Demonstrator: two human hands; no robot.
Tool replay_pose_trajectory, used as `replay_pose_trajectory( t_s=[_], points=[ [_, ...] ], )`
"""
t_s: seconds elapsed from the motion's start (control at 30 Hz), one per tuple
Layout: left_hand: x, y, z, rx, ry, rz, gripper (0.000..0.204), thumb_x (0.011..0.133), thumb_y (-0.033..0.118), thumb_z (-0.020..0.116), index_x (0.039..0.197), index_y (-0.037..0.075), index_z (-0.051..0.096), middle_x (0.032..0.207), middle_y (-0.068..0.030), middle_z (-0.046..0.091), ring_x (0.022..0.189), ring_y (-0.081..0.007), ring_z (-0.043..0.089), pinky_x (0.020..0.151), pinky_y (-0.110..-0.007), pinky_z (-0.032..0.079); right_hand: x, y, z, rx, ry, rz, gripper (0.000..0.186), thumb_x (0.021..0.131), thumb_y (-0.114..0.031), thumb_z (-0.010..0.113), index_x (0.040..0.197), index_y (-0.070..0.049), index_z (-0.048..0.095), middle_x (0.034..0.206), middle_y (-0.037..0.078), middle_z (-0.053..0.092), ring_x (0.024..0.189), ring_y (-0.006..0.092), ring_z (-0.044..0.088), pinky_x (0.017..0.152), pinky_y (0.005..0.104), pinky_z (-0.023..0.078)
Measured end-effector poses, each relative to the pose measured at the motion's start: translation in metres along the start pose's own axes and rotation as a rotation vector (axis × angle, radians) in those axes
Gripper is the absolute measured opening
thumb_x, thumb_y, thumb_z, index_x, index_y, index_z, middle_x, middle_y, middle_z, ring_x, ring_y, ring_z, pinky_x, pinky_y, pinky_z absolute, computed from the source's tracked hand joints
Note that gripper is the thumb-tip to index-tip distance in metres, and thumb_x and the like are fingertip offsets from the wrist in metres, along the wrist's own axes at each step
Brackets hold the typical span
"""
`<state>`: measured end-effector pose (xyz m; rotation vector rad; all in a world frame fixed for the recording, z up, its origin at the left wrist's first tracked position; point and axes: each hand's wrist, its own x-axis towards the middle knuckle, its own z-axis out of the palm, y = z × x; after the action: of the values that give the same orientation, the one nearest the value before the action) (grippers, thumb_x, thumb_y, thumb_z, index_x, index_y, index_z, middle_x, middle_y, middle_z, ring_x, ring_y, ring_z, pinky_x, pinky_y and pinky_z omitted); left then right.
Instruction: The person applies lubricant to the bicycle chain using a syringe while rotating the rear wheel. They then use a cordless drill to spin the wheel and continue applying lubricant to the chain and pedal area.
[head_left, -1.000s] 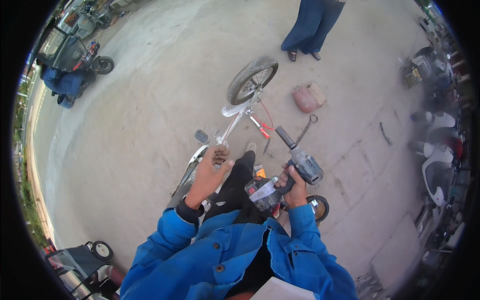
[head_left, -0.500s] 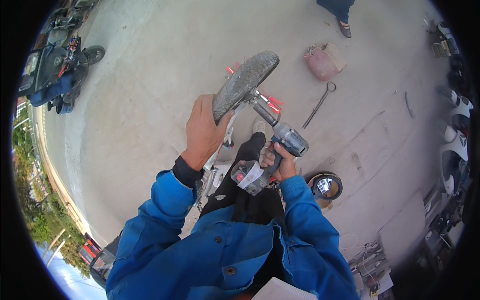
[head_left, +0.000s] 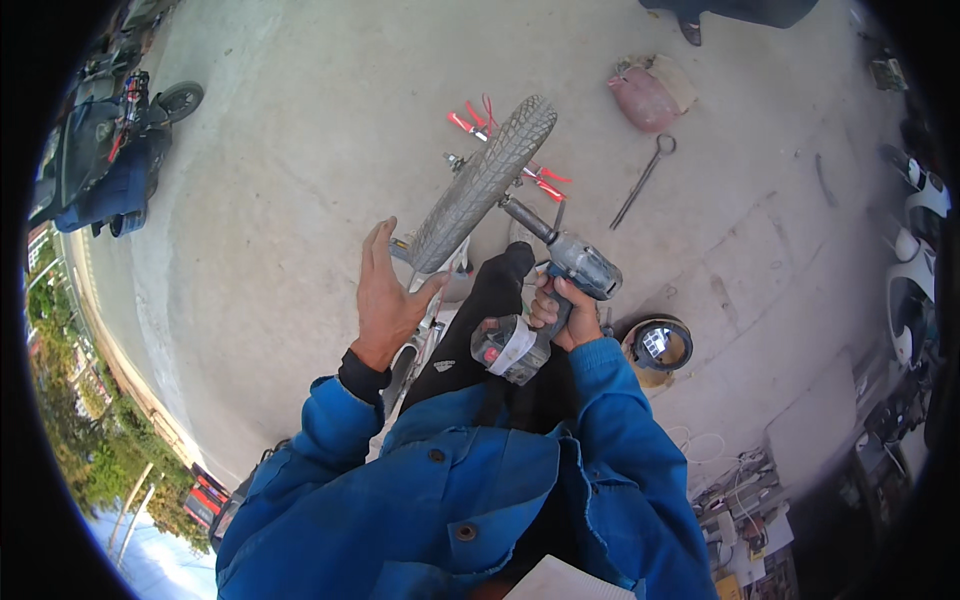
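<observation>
My right hand (head_left: pixel 570 318) is wrapped round the handle of a cordless impact wrench (head_left: pixel 585 266), whose battery (head_left: pixel 508 345) hangs toward me. Its long socket (head_left: pixel 527 216) reaches the axle area on the right side of a tyred wheel (head_left: pixel 482 185). Whether the socket sits on a nut is too small to tell. My left hand (head_left: pixel 392 308) is open, thumb and fingers apart, just off the near end of the tyre. Another axle end with hardware (head_left: pixel 454 161) sticks out on the wheel's left side. Red-handled tools (head_left: pixel 462 122) lie partly hidden beyond the wheel.
A long ring-ended metal tool (head_left: pixel 645 180) and a dusty pink bag (head_left: pixel 645 97) lie on the concrete. A round black-rimmed container (head_left: pixel 657 343) stands right of my right hand. Scooters (head_left: pixel 912 280) line the right side; a dark three-wheeler (head_left: pixel 110 160) stands far left. Someone's leg (head_left: pixel 690 25) shows at the top.
My left hand has come off the tyre and moved down and left, its fingers opening. The wheel now shows its tread more squarely. The other person's leg has shifted right.
</observation>
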<state>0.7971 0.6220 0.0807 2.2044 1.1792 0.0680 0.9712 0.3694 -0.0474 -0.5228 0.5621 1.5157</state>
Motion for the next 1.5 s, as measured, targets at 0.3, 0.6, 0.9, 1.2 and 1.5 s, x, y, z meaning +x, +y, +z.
replay_pose_trajectory(
  t_s=[0.3,0.6,0.9,1.2,1.5],
  points=[
    [0.028,0.054,0.009,-0.245,0.073,0.121,0.081,0.08,0.022,0.095,0.145,0.0,0.051,0.13,-0.0255,0.066,0.117,-0.0455,0.067,0.097,-0.05,0.055,-0.001,0.002,0.003,-0.032,-0.023,-0.024,0.039,0.101,-0.04,0.076,0.12,-0.008,0.065,0.073,-0.001,0.048,0.063,0.0136,0.049,0.068,0.0351,0.045],
    [0.034,0.035,0.012,-0.106,0.058,-0.045,0.052,0.083,0.018,0.089,0.121,0.003,0.057,0.099,-0.024,0.071,0.092,-0.0457,0.072,0.076,-0.051,0.057,0.009,-0.004,0.01,-0.171,0.022,-0.082,0.045,0.094,-0.039,0.084,0.118,-0.006,0.065,0.078,0.002,0.052,0.071,0.0168,0.052,0.074,0.0379,0.046],
    [0.046,0.032,0.012,-0.07,0.043,-0.039,0.053,0.081,0.016,0.089,0.12,0.003,0.056,0.094,-0.0237,0.071,0.085,-0.046,0.072,0.072,-0.05,0.057,0.021,0.0,0.017,-0.159,0.114,-0.041,0.025,0.094,-0.028,0.075,0.089,-0.013,0.056,0.067,-0.004,0.04,0.059,0.0124,0.044,0.065,0.0343,0.039],
    [0.054,0.028,0.007,-0.063,0.0,-0.118,0.054,0.081,0.016,0.089,0.122,0.002,0.056,0.096,-0.0245,0.073,0.09,-0.046,0.075,0.075,-0.048,0.059,0.024,0.001,0.02,-0.159,0.145,-0.033,0.026,0.094,-0.027,0.077,0.088,-0.012,0.057,0.068,-0.002,0.042,0.06,0.0129,0.045,0.064,0.0339,0.04],
    [0.062,0.031,0.005,0.004,0.029,-0.182,0.048,0.087,0.02,0.088,0.118,0.001,0.056,0.095,-0.0254,0.074,0.089,-0.0418,0.077,0.077,-0.045,0.059,0.029,0.009,0.005,0.003,0.05,-0.11,0.045,0.094,-0.019,0.084,0.13,-0.003,0.061,0.086,0.006,0.058,0.068,0.016,0.054,0.069,0.0364,0.048]
  ],
)
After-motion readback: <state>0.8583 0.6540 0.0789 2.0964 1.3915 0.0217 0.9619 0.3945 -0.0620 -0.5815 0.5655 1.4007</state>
